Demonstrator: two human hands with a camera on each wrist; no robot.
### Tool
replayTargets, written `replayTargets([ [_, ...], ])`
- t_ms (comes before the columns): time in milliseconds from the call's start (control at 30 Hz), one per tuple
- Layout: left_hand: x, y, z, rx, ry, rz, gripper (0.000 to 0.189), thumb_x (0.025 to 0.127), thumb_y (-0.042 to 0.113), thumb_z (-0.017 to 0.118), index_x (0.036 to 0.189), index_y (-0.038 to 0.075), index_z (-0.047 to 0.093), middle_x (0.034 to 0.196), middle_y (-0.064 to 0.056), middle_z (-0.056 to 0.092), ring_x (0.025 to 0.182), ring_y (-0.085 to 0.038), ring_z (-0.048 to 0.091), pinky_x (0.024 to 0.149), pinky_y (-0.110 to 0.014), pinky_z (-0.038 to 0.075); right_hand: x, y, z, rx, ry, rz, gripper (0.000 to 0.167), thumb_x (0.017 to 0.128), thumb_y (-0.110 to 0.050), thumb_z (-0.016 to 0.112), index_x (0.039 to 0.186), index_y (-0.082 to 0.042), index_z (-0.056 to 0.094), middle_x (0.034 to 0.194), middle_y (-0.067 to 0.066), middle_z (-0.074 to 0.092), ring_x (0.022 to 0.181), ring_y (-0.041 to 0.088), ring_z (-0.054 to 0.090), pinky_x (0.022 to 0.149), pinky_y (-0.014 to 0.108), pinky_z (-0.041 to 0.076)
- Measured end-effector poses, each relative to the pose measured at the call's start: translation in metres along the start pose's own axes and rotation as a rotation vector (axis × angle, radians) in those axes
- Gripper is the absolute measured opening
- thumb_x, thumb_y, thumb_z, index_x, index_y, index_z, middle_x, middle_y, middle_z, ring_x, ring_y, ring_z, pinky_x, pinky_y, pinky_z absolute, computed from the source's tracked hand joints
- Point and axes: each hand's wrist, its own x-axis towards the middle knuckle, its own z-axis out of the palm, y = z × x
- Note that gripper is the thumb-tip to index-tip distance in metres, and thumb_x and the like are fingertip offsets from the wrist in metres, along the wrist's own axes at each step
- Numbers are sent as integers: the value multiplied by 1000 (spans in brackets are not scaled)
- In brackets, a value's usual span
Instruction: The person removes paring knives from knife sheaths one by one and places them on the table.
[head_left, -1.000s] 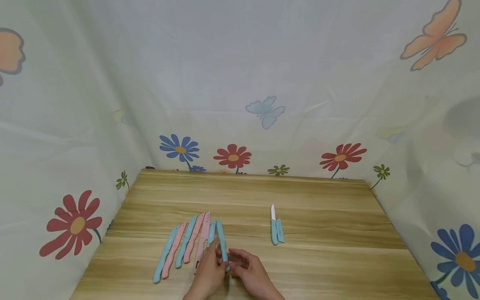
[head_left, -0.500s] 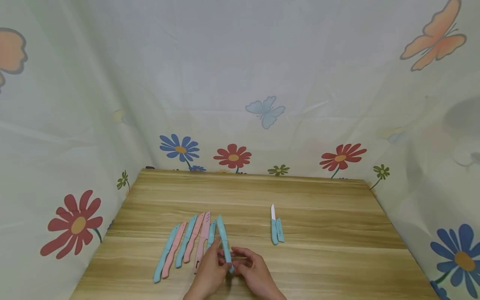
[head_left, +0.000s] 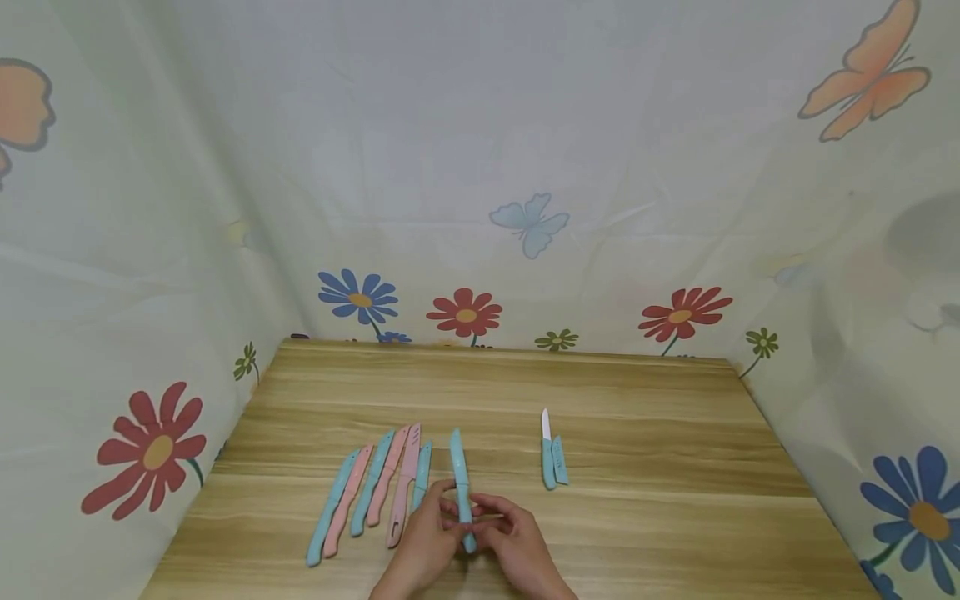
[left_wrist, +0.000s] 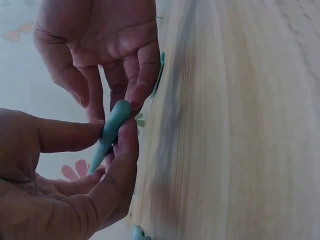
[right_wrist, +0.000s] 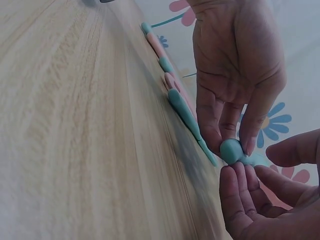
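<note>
A person's left hand pinches a teal knife by its handle above the worktop, blade end pointing away, presumably for safety. The fingers of the right hand, thumb clear, touch it, likely steadying. Leftward, pink and teal knives lie handles nearest, seemingly for easy reach; a bare-bladed knife lies apart.

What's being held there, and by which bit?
A turquoise knife, by its handle: the left hand pinches it between thumb and fingers. The right hand has its fingertips at the handle's end, thumb apart from it.
</note>
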Motion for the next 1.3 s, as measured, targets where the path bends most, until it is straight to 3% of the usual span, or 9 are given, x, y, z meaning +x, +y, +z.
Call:
replayTargets([
  [400,3,-1,4,-144,-98,-11,50,93,-4,67,139,-1,47,109,-17,59,86,-20,68,64,-33,63,-1,0,-7,-15,70,36,46,91,-2,63,136,7,61,116,19,66,91,13,69,79,28,62],
  [1300,10,-1,25,-208,-152,-28,35,96,-1,67,128,4,55,102,-12,61,78,-20,67,60,-34,63,-6,2,-26,19,144,94,38,101,-7,61,133,14,59,99,9,68,85,14,69,77,32,63],
])
